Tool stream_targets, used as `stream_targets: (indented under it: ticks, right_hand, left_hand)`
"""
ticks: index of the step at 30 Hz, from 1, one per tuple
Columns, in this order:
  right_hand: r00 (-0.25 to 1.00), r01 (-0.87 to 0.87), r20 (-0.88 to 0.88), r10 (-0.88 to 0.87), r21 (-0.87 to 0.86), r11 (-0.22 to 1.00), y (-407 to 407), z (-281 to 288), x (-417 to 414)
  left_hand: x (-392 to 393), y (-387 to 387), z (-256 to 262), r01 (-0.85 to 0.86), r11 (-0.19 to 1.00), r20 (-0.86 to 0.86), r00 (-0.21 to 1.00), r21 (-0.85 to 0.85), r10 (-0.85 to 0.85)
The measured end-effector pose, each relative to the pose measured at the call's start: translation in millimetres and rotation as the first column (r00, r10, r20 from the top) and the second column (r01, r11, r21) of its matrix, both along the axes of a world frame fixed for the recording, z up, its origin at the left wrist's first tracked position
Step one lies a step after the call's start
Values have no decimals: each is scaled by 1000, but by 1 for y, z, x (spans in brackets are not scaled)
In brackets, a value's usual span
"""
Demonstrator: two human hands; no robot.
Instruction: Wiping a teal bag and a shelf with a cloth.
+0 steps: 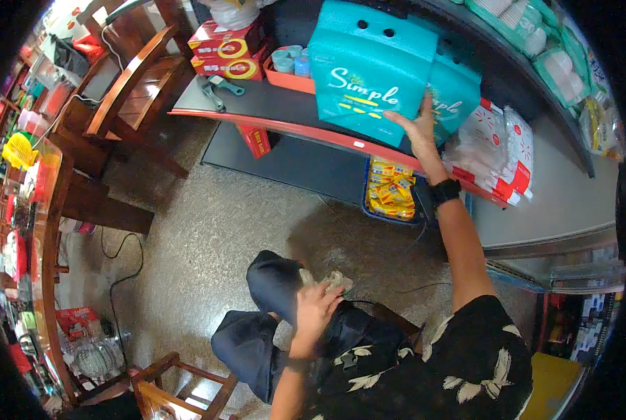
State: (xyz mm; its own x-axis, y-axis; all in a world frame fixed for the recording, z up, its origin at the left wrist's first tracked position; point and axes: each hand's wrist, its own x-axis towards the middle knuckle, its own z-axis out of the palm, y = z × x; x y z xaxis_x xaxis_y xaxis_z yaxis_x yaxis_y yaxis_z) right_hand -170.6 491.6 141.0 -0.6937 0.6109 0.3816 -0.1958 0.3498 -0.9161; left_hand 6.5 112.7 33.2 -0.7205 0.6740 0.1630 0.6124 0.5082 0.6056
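Observation:
My right hand (420, 128) reaches up to a shelf and grips the right edge of a teal package (368, 63) marked Simple. Its thumb lies on the front face; a finger runs along the edge, and the other fingers are partly hidden. A second teal package (457, 94) stands just behind and to the right, close to that hand. Low over my lap, my left hand (317, 310) holds a crumpled pale cloth (339, 281) beside my knee. Both teal packages stand upright on the dark shelf (271, 102).
Left along the shelf are an orange tray (286, 80) of small blue-lidded containers, red boxes (226, 47) and a peeler-like tool (226, 84). Below sits a blue basket (366, 197) of yellow packets. Plastic-wrapped packs (494, 142) lie at right. A wooden stool (187, 391) stands behind left.

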Motion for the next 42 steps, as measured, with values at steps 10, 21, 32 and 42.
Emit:
stream_targets:
  ticks: [10,21,32,42]
  right_hand:
    - [993,-118,-42,112,-195,974,-2,-33,-14]
    - [991,-130,-44,128,-45,991,-10,-46,-51]
    - [984,-163,-92,154,-100,982,-17,-66,-93]
    - [870,-326,397,294,15,945,-9,11,61]
  left_hand:
    - [-4,5,0,-95,988,114,990,122,81]
    - [-6,14,-2,-133,969,202,975,209,91]
    - [-8,24,-8,-163,953,221,970,257,106]
    - [-3,43,-2,-250,913,354,926,322,129]
